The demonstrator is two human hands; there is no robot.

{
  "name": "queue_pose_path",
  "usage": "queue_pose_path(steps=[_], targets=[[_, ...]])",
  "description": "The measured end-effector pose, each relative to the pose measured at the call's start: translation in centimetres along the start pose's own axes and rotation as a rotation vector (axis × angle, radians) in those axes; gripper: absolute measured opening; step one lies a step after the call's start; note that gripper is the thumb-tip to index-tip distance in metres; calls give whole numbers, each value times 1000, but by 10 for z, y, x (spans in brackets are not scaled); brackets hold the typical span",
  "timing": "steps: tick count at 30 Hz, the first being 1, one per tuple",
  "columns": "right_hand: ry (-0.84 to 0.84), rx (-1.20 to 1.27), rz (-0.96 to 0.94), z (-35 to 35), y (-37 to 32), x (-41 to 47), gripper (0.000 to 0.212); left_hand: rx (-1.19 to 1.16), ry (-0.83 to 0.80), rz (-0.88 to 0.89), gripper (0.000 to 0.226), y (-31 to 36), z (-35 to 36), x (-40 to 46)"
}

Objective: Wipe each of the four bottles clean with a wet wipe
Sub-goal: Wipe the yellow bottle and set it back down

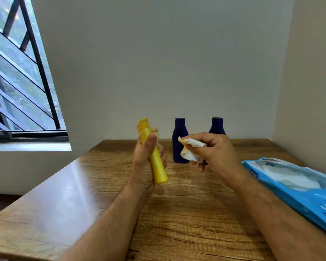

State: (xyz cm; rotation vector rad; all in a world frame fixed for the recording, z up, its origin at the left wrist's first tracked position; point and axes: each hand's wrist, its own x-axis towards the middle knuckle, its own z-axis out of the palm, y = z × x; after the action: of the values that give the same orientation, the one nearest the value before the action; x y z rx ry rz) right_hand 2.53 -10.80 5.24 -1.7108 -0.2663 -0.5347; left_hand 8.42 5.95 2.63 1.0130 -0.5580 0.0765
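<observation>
**Yellow bottle held up, wipe held just off it**

Nearest the viewer, two bare forearms reach out over a brown wood-grain desk. At the near right edge of the desk lies a blue soft plastic pack of wet wipes, its top open with white sheets showing.

In the middle, the left hand is wrapped round a slim yellow plastic bottle, thumb along its near side. The bottle is lifted off the desk, tilted with its cap end up and leaning left. To its right, apart from it, the right hand pinches a crumpled white wet wipe between thumb and curled fingers. The wipe is not touching the bottle.

Just behind the yellow bottle, a pale bottle shows only its top; the rest is hidden. Farther right, toward the wall, two dark blue plastic bottles stand upright: the left blue bottle and the right blue bottle, partly behind the right hand.

The step in hand looks like wiping the yellow bottle. Whether it is just starting or nearly finished cannot be told. The next move probably needs the wipe brought left onto the bottle, or the bottle set down.
</observation>
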Motion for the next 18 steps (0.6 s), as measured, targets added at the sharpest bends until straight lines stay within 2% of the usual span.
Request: queue_pose_path(steps=[5,8,11,14,18], targets=[[-107,-63,3,7,0,-4,20,-68,53,4,25,0,0,3],[-115,-76,18,8,1,-5,17,-173,129,-34,29,0,1,3],[-96,-75,13,7,2,-4,17,-288,223,-39,42,-2,0,7],[-40,-68,-2,5,2,-2,17,-275,218,-30,43,-2,2,7],[-12,-45,31,7,3,-1,21,-171,223,23,30,3,5,4]])
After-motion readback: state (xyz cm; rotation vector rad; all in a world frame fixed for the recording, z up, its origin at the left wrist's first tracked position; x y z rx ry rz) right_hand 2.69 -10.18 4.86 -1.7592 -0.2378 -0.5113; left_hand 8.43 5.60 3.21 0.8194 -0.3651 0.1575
